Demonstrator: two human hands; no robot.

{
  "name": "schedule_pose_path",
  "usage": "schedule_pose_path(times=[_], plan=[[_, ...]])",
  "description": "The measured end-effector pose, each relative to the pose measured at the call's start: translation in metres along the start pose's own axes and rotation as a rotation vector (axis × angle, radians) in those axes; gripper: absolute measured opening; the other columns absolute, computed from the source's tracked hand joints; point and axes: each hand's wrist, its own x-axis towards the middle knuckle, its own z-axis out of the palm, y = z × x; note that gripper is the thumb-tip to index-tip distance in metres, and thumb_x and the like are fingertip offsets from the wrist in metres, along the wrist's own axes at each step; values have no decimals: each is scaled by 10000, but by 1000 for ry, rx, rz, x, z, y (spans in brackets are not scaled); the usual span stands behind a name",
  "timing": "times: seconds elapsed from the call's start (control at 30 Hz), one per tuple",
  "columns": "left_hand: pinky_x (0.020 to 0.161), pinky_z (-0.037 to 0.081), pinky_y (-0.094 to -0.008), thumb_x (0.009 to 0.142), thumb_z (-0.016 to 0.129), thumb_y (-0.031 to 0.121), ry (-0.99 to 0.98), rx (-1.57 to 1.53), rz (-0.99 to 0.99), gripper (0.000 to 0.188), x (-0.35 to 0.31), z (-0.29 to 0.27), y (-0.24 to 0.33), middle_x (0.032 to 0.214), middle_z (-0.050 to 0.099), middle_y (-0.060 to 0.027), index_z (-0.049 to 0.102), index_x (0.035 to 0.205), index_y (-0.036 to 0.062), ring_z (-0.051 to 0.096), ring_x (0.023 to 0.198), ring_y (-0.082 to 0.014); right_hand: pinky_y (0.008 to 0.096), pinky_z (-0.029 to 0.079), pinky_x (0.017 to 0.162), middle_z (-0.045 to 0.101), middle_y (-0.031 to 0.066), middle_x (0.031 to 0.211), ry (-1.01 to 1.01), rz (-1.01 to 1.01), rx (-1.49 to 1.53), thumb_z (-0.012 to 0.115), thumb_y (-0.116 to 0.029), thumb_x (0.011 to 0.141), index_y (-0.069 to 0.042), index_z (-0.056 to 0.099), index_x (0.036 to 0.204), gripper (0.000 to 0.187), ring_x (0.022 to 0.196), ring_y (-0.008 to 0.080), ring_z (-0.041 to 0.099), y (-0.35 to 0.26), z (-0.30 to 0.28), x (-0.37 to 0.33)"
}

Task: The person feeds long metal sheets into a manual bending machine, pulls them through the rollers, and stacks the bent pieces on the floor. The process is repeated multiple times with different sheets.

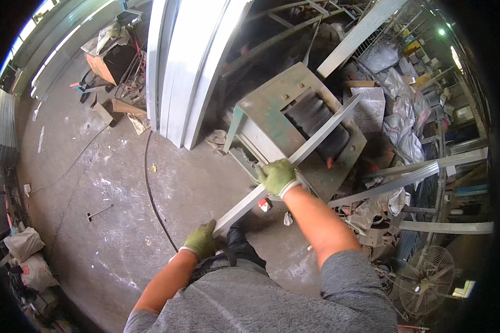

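Both my hands wear green work gloves and grip one long pale metal bar [240,209], which slants up to the right. My left hand [200,240] is closed round its near end, close to my body. Farther along, my right hand [278,177] wraps over the bar's middle. The far part of the bar lies across a belt grinding machine [272,119], a worn grey-green metal box. Under the bar, a dark rounded belt or roller [311,114] shows in the machine's opening. What the fingers do beneath the bar is hidden.
Tall metal profiles [191,72] stand beyond the machine on the left. A dark cable [148,183] crosses the floor at my left. A cardboard box [108,61] with scrap sits far left. At right lie metal bars [389,185], plastic sheeting [397,105] and a caged fan [426,282].
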Motion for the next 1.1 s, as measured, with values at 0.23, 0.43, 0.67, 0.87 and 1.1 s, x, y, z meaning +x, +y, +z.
schedule_pose_path(times=[0.23,0.43,0.67,0.87,1.1], plan=[[1098,579,-550,1020,796,283,-18,-97,-67,530,-43,16,-57,1399,755,-284,642,1478,67,713,1346,-475,586,562,807,792,176,758,-358,-21,-108,507,-445,1138,-122,836,786,580,739,401,771,-76,44,-30],[1095,586,-487,1044,759,337,-87,-220,-217,457,-126,41,-125,1350,810,-232,728,1441,112,770,1304,-400,530,569,966,849,101,967,-331,-196,260,552,-474,1139,-161,875,1004,469,930,342,796,-164,78,-79],[1004,626,-430,976,866,420,-141,-256,-258,484,-18,-12,-41,1178,871,-159,828,1344,107,833,1096,-286,558,528,1061,820,99,1040,-18,-91,55,615,-426,1116,-164,836,1007,360,1065,314,741,-26,55,-26],[1035,607,-503,1012,753,703,30,-162,-98,701,59,-20,66,1257,831,-231,786,1380,107,778,1215,-453,558,555,931,755,142,752,192,128,-91,706,-322,1048,-119,761,737,376,774,420,718,79,9,32],[1008,573,-582,1100,594,733,4,-45,-122,700,76,-24,72,1228,798,-289,774,1226,68,732,1223,-523,544,562,880,760,156,696,152,99,-130,625,-381,1098,-114,788,691,513,692,414,735,81,8,35]])
